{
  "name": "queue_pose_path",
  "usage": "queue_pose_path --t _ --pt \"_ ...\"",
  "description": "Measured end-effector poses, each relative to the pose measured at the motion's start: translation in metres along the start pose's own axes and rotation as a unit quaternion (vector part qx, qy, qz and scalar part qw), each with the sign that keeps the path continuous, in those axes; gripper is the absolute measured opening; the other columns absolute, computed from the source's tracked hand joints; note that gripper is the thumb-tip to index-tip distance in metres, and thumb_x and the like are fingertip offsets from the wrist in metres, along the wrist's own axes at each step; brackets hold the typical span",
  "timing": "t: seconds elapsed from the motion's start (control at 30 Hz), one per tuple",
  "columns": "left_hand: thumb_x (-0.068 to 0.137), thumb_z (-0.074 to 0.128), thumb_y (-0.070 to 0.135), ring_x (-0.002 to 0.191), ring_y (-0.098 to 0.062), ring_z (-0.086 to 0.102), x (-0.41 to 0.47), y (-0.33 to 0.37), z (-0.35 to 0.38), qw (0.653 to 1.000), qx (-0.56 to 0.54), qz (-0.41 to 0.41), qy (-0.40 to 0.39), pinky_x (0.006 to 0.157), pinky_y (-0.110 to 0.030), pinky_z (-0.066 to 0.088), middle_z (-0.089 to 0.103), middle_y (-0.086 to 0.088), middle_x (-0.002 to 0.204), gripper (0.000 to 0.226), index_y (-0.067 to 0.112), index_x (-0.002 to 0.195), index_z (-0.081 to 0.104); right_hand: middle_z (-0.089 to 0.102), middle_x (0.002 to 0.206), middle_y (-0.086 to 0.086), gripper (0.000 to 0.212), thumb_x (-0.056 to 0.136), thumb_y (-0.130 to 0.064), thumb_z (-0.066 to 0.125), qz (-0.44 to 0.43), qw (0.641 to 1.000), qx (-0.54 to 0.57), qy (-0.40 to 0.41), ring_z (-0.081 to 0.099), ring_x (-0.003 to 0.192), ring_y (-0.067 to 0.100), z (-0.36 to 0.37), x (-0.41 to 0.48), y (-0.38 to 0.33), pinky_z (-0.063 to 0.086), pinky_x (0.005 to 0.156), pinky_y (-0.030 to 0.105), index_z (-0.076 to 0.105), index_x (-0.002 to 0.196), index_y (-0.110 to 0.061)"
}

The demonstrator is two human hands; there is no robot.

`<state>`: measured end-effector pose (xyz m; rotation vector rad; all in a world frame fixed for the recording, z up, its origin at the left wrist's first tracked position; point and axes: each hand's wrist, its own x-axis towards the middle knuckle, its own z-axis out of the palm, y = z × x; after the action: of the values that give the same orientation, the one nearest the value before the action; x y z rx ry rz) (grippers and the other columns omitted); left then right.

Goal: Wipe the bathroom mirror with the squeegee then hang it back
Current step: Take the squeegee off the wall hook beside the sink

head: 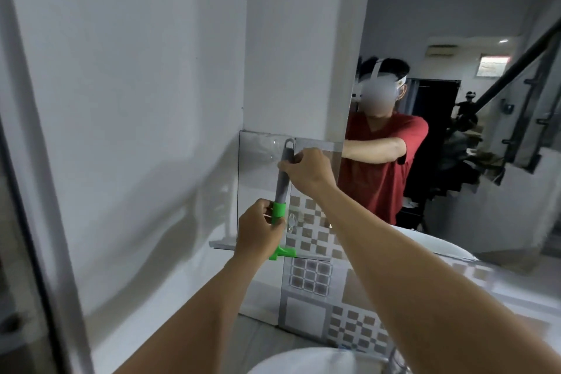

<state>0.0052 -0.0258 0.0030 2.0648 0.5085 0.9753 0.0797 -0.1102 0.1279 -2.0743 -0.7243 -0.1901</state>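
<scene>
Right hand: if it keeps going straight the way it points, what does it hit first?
Probably the clear wall hook just past the squeegee handle's top loop; the right hand points up-left at it. Depth is unclear.

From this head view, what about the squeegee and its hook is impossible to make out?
- Squeegee blade: hidden behind the left hand; only a green stub shows.
- Hook: clear and faint, too small to tell whether the handle loop is on it.
- Mirror streaks: blurred, so wiping cannot be judged.

I hold the squeegee (283,179) upright against the wall beside the mirror (455,100): my right hand (306,168) pinches its grey handle near the top, my left hand (259,229) grips the green neck.
</scene>
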Motion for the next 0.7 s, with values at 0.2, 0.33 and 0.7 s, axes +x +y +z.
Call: queue_pose_path --t 0.2,0.33,0.7 --pt "0.093 0.072 0.023 0.085 -0.012 0.06 -0.032 0.043 -0.002 0.995 0.03 0.092 0.01 0.071 -0.007 0.042 0.069 0.0 0.102 0.028 0.008 0.116 0.068 0.068 0.072 0.002 0.02 0.087 -0.029 0.071 -0.006 0.998 0.025 0.05 0.061 0.06 0.013 -0.06 -0.039 0.001 0.042 0.053 0.026 0.067 0.076 -0.013" --pt "0.097 0.066 0.016 0.089 -0.019 0.063 -0.051 0.084 -0.004 0.984 0.063 0.167 -0.008 0.087 -0.032 0.056 0.069 -0.008 0.108 0.025 0.006 0.12 0.067 0.067 0.105 0.005 0.046 0.084 -0.028 0.074 -0.032 0.991 0.016 0.126 0.067 0.095 0.027 -0.11 -0.07 0.012 0.057 0.077 0.043 0.056 0.121 -0.009" --pt "0.096 0.064 0.01 0.107 -0.026 0.061 -0.084 0.206 -0.009 0.932 0.162 0.312 -0.09 0.095 -0.043 0.054 0.066 -0.006 0.115 0.034 0.012 0.129 0.066 0.064 0.111 0.007 0.026 0.101 -0.03 0.046 -0.143 0.909 -0.384 0.081 0.051 0.119 0.03 -0.243 -0.153 0.049 0.013 0.117 0.067 0.071 0.105 -0.021"
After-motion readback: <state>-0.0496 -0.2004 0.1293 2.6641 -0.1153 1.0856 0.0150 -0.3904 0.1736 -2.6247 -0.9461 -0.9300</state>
